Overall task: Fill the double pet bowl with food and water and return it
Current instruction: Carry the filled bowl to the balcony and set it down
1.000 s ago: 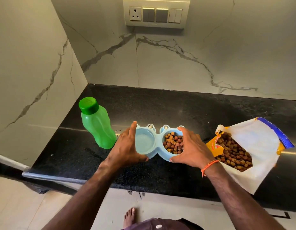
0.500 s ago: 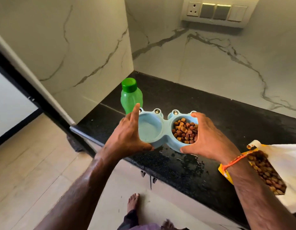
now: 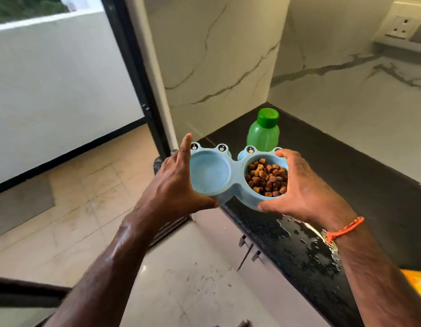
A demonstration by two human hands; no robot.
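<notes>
The light-blue double pet bowl [image 3: 230,172] with frog eyes on its rim is held in the air beyond the left end of the counter. Brown kibble [image 3: 267,179] fills its right cup; the left cup looks glossy with clear water. My left hand [image 3: 178,185] grips the left end, thumb under the near rim and forefinger along the side. My right hand [image 3: 301,187] grips the right end, fingers curled round the rim.
A capped green bottle [image 3: 263,132] stands on the black counter [image 3: 360,185] behind the bowl. Spilled water [image 3: 306,234] lies near the counter's front edge. An orange corner of the food bag [image 3: 418,280] shows at right. Tiled floor [image 3: 91,208] and a dark door frame [image 3: 131,67] lie left.
Both hands have lifted the bowl off the counter and carried it left past the counter's end. The view has swung left, bringing floor and doorway in and the food bag almost out.
</notes>
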